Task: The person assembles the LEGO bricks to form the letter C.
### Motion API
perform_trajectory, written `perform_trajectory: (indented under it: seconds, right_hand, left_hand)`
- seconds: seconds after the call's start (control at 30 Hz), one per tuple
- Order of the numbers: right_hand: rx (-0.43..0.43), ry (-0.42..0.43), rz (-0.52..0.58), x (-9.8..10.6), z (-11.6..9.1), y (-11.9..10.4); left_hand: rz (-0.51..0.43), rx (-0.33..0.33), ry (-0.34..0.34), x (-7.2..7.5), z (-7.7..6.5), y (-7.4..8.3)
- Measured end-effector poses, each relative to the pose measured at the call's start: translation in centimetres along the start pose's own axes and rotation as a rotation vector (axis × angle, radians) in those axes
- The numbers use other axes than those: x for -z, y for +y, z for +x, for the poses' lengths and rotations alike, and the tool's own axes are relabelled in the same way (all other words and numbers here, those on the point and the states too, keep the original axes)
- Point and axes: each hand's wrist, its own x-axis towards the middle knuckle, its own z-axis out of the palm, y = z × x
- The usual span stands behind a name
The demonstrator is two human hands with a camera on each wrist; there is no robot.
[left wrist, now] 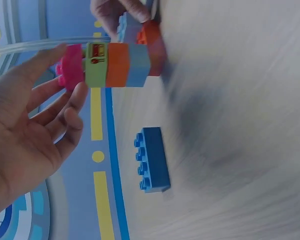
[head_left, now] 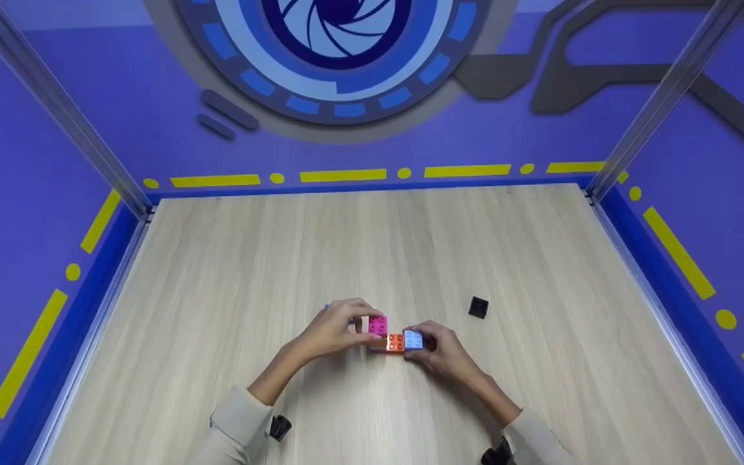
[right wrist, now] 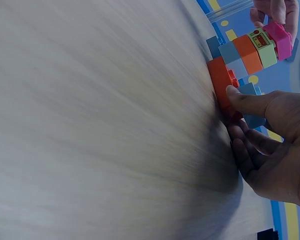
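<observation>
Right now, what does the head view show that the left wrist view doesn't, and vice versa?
Only the head view shows the black block and sleeves. Only the left wrist view shows the picture printed on the green block and the full row of studs on the blue brick. Both show the left hand pinching the pink block, the right hand holding the light blue block, and the red-orange block.

The tabletop (head_left: pixel 372 252) is viewed from high above by the head camera, faced forward and down, with both far corners included. The surface's far edge is faced from low and close by the 2 wrist cameras, turned sideways. The brick stack (left wrist: pixel 117 65) is shared by all 3 views; the black piece (head_left: pixel 478 307), by head and right wrist.
</observation>
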Motion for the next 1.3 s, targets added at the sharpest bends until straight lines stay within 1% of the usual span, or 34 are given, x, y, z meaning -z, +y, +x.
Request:
perform_trajectory:
  seconds: [0.13,0.2,0.3,0.47,0.53,0.7,0.8,0.93,1.03,1.17,1.23,1.3]
  right_hand:
    - [0.013,-0.015,0.014,-0.3,-0.4,0.8]
    - [0.016,-0.017,0.022,-0.5,-0.6,0.8]
    - [0.013,-0.017,0.006,-0.6,-1.0,0.9]
    - [0.018,-0.028,0.018,0.2,-1.1,-1.5]
    - [0.021,-0.027,0.032,0.2,-1.0,-1.7]
    - [0.026,-0.012,0.013,-0.3,-0.5,0.6]
    - [0.015,-0.014,0.004,-0.3,-0.3,0.9]
    - [0.015,-0.018,-0.007,-0.2,-0.1,0.8]
    - [0.016,-0.021,-0.037,-0.2,0.0,0.7]
    - [0.002,-0.028,-0.069,0.0,-0.1,0.5]
    - [-0.001,-0.029,-0.073,0.1,0.0,0.5]
    - [-0.001,-0.030,-0.077,0.2,0.1,0.5]
  left_hand:
    - [0.035,0.014,0.069,-0.9,-0.4,0.0]
    - [0.046,0.015,0.085,-1.3,-0.7,0.0]
    - [0.083,0.012,0.097,-1.7,-1.1,0.0]
    - [0.159,-0.005,0.115,-2.1,-1.0,0.3]
    - [0.169,-0.005,0.119,-2.1,-0.9,0.4]
    - [0.170,0.005,0.140,-2.2,-0.8,0.4]
    - [0.171,0.013,0.144,-2.2,-0.6,0.3]
    - [0.127,0.038,0.154,-2.3,-0.6,0.1]
    - [0.077,0.038,0.154,-2.5,-0.7,-0.2]
    - [0.028,0.024,0.109,-3.0,-1.0,-0.8]
    - [-0.017,0.045,0.084,-3.2,-1.1,-1.2]
    - [-0.091,0.081,0.057,-3.6,-1.2,-1.7]
